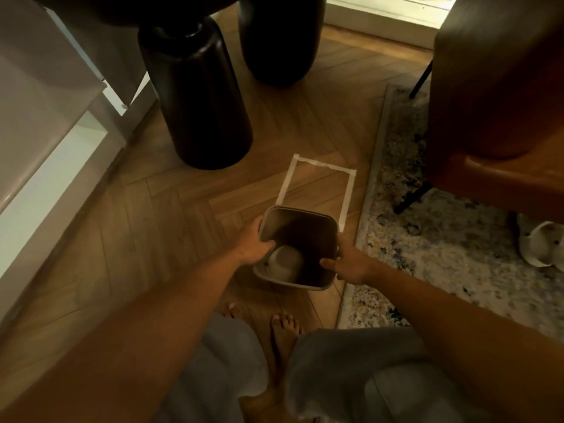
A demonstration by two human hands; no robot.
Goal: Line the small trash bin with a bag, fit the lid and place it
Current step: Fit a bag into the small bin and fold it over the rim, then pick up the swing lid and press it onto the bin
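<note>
Bin gripped between both hands

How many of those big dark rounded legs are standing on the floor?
2. One dark leg stands left of centre, just beyond the taped outline. The other leg stands farther back to its right, cut off by the frame's top. More may be hidden out of view.

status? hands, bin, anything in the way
Left hand and right hand both gripping bin rim. Bin unlined, no lid on, pale roll inside. Taped outline just beyond bin, nothing inside it.
</note>
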